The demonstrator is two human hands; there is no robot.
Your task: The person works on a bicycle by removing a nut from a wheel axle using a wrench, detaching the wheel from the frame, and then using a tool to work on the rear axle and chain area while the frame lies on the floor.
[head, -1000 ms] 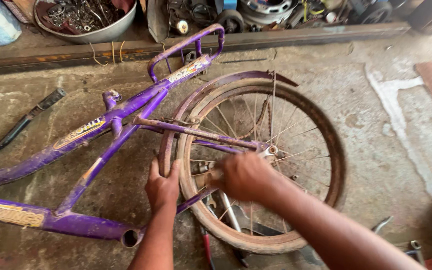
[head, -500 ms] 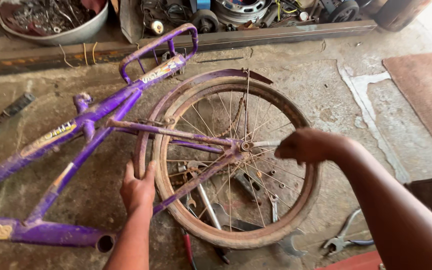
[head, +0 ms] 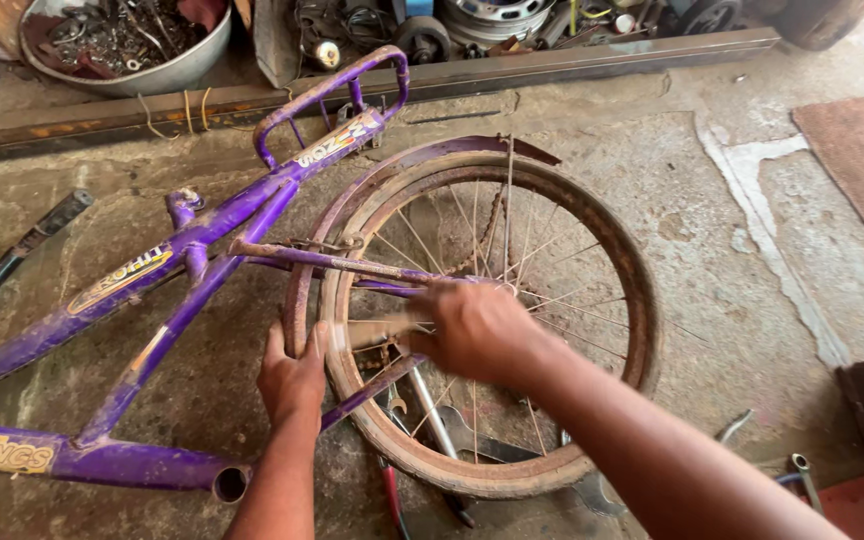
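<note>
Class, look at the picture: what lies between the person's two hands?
In the head view, the rusty wheel rim lies between the left hand and the right hand.
</note>
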